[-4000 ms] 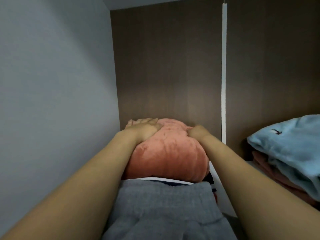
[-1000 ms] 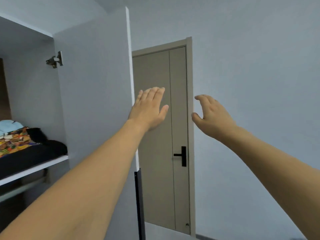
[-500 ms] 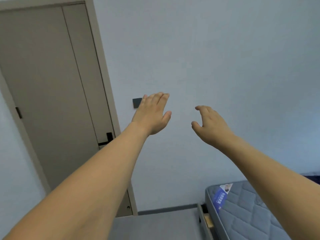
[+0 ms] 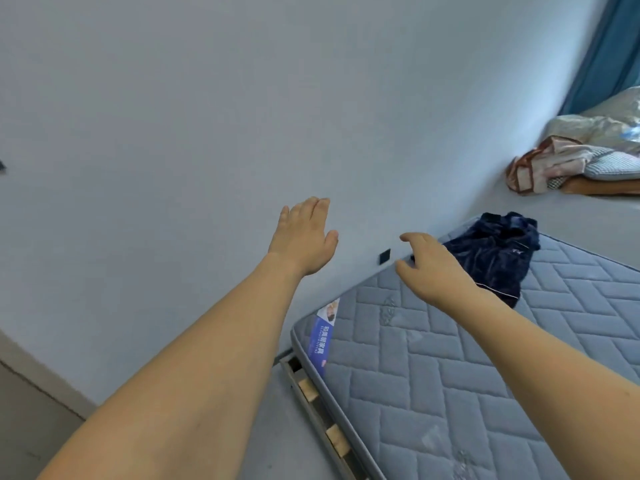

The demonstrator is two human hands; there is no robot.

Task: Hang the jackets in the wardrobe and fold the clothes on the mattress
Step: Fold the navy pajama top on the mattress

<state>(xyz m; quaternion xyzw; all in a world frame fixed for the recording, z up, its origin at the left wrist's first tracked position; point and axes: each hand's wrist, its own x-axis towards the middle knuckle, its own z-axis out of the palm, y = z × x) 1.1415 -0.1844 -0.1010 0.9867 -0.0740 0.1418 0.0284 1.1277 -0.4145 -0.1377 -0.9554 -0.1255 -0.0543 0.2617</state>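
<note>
wall [image 4: 242,98] – plain pale grey | curtain [image 4: 609,46] – teal, far right | floor [image 4: 284,441] – grey

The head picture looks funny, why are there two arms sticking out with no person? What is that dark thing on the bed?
The camera sits on a person's head, so you see what they see: their own arms reaching forward. The left hand has straight fingers and the right hand has loosely bent ones. Neither has a grip on anything. Below lies a grey quilted mattress on a wooden slat frame. The dark thing is a crumpled navy blue velvety garment lying on the mattress, beyond the right hand. Far right, a heap of pale bedding sits under a blue curtain.
</note>
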